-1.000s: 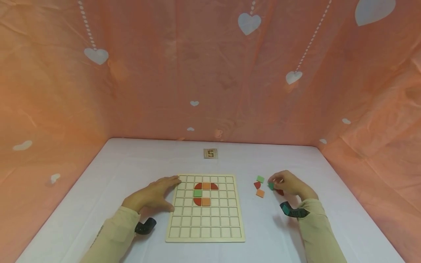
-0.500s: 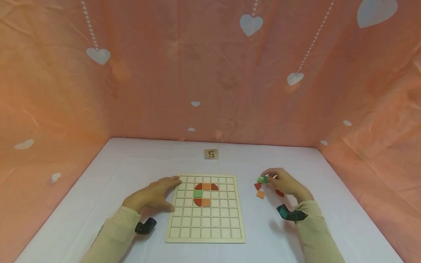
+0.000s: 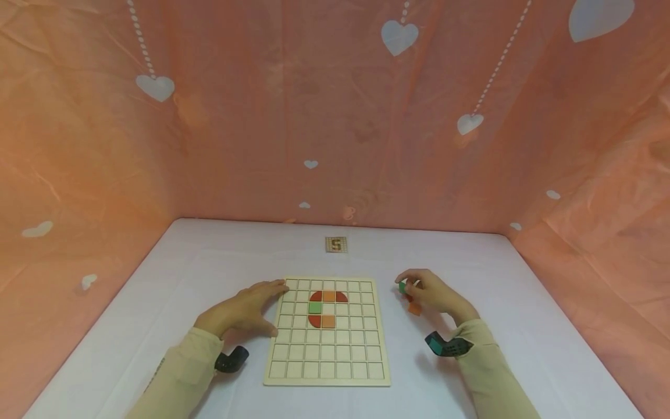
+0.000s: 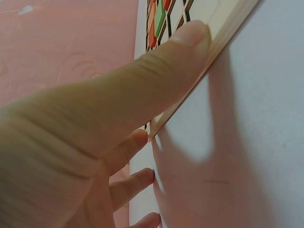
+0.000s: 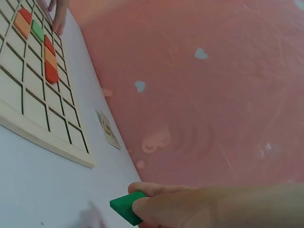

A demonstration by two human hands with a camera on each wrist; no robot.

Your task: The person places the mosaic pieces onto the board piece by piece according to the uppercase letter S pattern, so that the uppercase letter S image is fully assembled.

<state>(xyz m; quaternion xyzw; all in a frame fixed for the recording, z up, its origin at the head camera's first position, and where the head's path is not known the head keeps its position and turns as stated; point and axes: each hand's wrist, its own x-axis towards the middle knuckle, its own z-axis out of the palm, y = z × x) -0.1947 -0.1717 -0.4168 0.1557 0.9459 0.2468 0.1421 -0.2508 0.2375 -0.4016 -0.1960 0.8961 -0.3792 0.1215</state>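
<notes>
My right hand (image 3: 431, 295) pinches a dark green tile (image 5: 125, 208) between thumb and fingers, above the table to the right of the pale wooden grid board (image 3: 361, 352). My left hand (image 3: 243, 309) rests at the board's left edge, fingers spread, its thumb (image 4: 194, 37) touching the rim. Set in the board's cells are rounded red tiles (image 3: 314, 320), orange square tiles (image 3: 328, 322) and a light green square tile (image 3: 315, 308). Beneath the right hand lies a loose orange tile (image 3: 414, 309); other loose tiles there are mostly hidden by the hand.
A small card (image 3: 336, 244) bearing a blocky S-like or 5-like figure lies beyond the board. White cloth covers the table (image 3: 235, 250). An orange curtain (image 3: 235, 145) with pale hearts encloses the back and both sides.
The right hand has moved left towards the board, carrying the dark green tile over the loose tiles. My left hand and the tiles on the board have stayed put.
</notes>
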